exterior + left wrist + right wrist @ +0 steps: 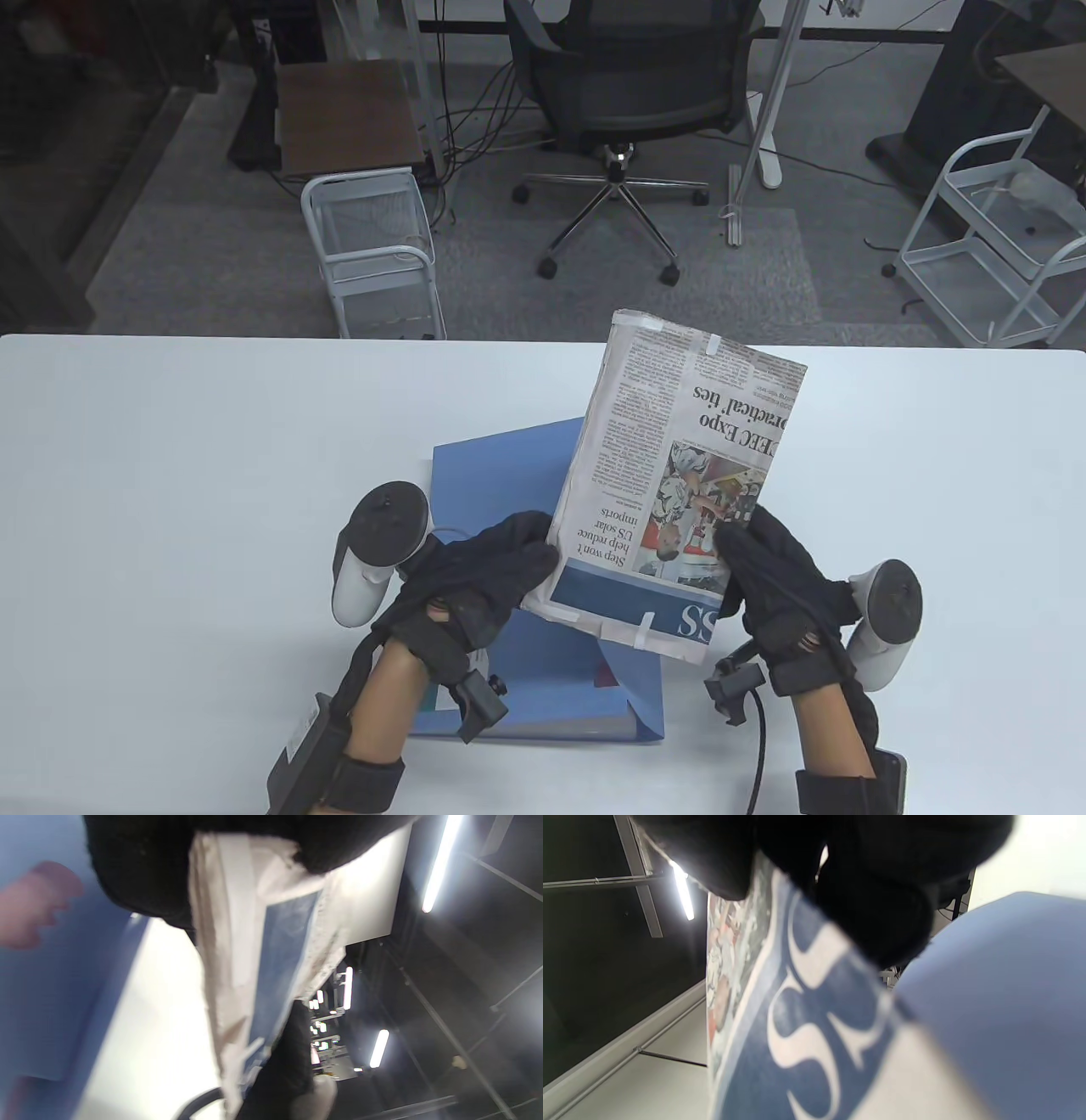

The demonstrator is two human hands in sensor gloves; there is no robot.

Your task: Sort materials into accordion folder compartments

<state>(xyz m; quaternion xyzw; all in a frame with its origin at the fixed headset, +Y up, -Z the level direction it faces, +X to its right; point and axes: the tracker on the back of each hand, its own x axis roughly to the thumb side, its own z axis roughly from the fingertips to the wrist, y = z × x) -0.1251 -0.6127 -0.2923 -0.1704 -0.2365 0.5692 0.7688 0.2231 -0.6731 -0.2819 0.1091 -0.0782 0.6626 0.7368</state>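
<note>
**Both hands lift a taped newspaper bundle over the blue folder**

Nearest the viewer, the left hand point(475, 586) grips the lower left edge of the newspaper bundle point(670, 484), gloved fingers curled around its side; the right hand point(776, 577) grips the lower right edge, thumb pressed on the printed face; each hand carries a tracker on its back. The bundle is folded, bound with strips of white tape, and held tilted above the counter point(170, 475), its blue masthead band toward the person. Beneath it lies the blue accordion folder point(501, 475), flat on the white counter, partly hidden by the bundle and the left hand; whether its compartments are open cannot be told. Beyond the counter's far edge stand a white wire cart point(373, 255), an office chair point(628, 102) on a grey carpet, and a second white cart point(993, 238) at the right.
</note>
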